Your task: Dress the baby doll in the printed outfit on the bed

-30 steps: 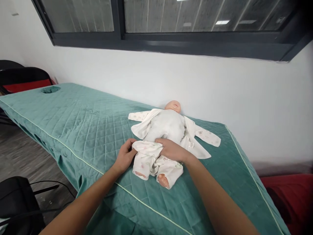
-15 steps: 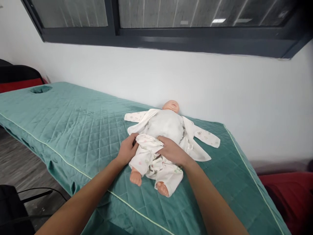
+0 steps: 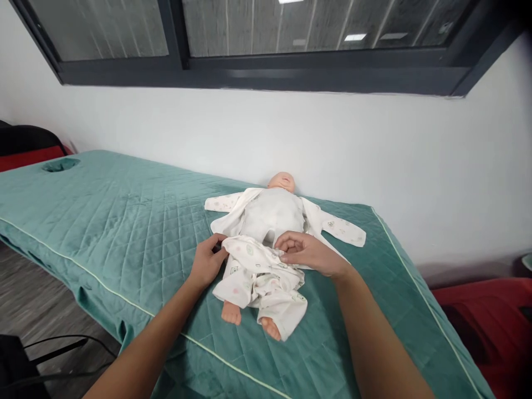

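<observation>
A baby doll lies on its back on the green quilted cover, head toward the wall. White printed baby pants cover its legs, with both feet sticking out of the cuffs. Pinched at the left side of the waistband are the fingers of my left hand. My right hand grips the waistband on the other side, fingers curled. An unfastened white baby jacket is spread beneath the doll, sleeves stretched out to both sides. The doll's pale cloth torso shows between its front flaps.
The green bed has a face hole at its far left end. Behind it stand a white wall and a dark window frame. A red object is at the right; a black object with cables is at lower left.
My right hand has moved up and right, drawing the waistband wider across the doll's hips. My left hand stays at the left side. The view has shifted slightly.
</observation>
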Demonstrator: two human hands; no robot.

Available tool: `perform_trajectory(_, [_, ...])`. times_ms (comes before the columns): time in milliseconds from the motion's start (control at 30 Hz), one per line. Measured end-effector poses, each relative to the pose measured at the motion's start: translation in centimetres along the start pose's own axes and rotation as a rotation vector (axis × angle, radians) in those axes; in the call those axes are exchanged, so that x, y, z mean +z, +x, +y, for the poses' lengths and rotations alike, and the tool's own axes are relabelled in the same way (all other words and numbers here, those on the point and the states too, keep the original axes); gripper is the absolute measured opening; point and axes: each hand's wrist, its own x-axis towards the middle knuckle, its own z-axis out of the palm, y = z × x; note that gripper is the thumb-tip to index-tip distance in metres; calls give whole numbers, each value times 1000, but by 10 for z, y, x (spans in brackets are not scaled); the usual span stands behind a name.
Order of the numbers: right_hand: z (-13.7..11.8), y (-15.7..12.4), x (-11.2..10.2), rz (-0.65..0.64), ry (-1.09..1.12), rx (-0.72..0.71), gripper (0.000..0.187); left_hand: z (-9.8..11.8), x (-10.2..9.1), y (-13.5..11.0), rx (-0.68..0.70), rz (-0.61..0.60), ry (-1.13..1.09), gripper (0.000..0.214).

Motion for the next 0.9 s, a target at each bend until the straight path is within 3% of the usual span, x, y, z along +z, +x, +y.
perform_trajectory(233, [5,-14,-21,-55,-30,52,37,5,1,0,-63,-1,-64,9])
perform_trajectory(433, [15,12,12,313,204,-184,40,18,-5,13,-63,-185,-197,15])
perform_trajectory(567, [18,25,29,491,124,-251,39,52,3,33,-50,-141,-262,27])
perform_trajectory(633, [18,24,33,568,65,-271,36,72,11,43,-19,-221,-162,34])
perform_trajectory(800, [14,19,36,615,-51,-261,30,98,25,60,221,-629,108,23])
perform_trajectory(900, [16,19,33,569,-51,-214,35,97,26,65,167,-609,152,23])
